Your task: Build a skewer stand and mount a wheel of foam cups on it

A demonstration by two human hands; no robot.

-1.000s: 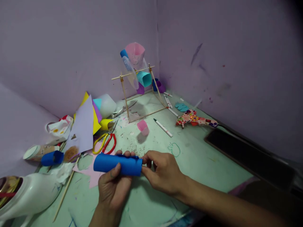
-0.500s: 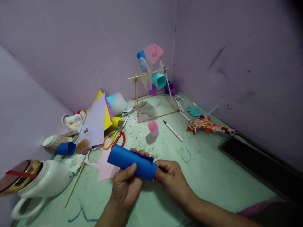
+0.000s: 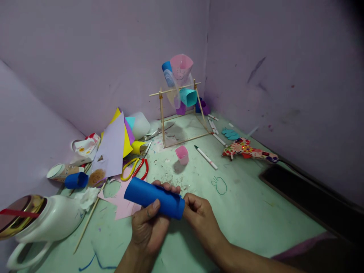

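A roll of blue paper is held above the table, its axis sloping down to the right. My left hand wraps round it from below, thumb on the near side and fingertips over the far side. At the right end of the roll, my right hand pinches the paper's edge with bent fingers; its fingertips are partly hidden by the roll. Just beyond lie scissors with yellow and red handles and a small pink paper cup. A piece of pink paper with a hole lies under the roll's left end.
A stick frame carrying a wheel with coloured paper cups stands at the back. A patterned glue gun and a marker lie to the right. Coloured sheets, a white mug and a wooden stick are on the left.
The roll has turned slightly in my hands, and the loose flap on its far side now lies closer against it. The whole view has shifted a little.
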